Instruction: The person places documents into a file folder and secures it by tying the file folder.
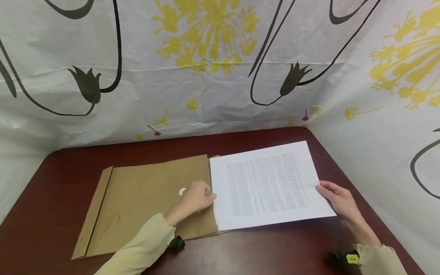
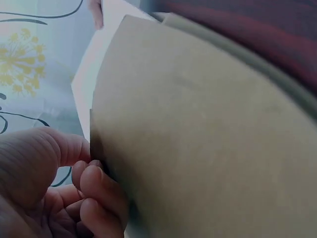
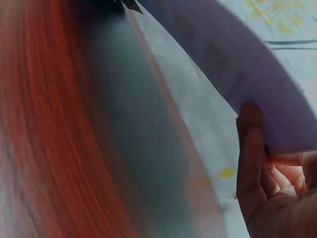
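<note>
- Brown rectangular paper envelope (image 1: 148,191) lies on the dark red wooden bench (image 1: 220,256); our left hand (image 1: 194,196) pinches its right edge in a closed grip.
- White rectangular printed paper (image 1: 264,185) meets that edge — we cannot tell whether any reaches inside.
- Our right hand's (image 1: 340,198) grip pinches the paper's right side.

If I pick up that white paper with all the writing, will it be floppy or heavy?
The printed paper is probably light: the right hand holds it by just one edge. It may be floppy, as its edges look thin, though I can't tell whether it's one sheet or several. Being flat, it would likely slide rather than roll.
</note>
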`<state>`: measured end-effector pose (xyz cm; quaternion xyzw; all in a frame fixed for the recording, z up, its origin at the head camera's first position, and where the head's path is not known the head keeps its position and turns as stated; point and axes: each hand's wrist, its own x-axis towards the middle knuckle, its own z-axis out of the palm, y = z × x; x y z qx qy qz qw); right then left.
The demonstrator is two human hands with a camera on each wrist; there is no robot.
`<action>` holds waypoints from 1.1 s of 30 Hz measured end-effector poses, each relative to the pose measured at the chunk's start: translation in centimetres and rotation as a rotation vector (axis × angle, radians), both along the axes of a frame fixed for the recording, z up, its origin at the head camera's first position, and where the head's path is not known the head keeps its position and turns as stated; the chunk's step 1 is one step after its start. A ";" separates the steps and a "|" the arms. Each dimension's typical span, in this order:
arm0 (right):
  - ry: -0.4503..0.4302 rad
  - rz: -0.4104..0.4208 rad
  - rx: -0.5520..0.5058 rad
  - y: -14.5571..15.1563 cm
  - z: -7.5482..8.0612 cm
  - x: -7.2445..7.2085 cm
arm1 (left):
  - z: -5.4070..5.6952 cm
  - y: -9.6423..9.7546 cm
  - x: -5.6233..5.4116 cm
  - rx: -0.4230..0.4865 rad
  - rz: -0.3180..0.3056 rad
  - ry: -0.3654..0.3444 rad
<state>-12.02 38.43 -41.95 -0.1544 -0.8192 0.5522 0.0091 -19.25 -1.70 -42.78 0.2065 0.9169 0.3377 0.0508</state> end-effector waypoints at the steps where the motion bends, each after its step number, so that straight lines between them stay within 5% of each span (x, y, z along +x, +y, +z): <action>1: -0.007 0.003 -0.004 -0.2 -0.1 -0.3 | 0.1 0.0 0.0 0.007 -0.007 0.004; 15: -0.060 0.024 -0.037 0.0 0.1 -3.4 | 1.7 -1.7 0.2 0.154 -0.115 0.007; 25: -0.071 0.041 -0.112 -1.5 -1.0 -3.6 | 2.2 -2.2 0.3 0.178 -0.140 -0.003; 33: -0.065 0.016 -0.075 -4.6 -1.6 -3.1 | 2.1 -2.5 0.3 0.184 -0.162 0.005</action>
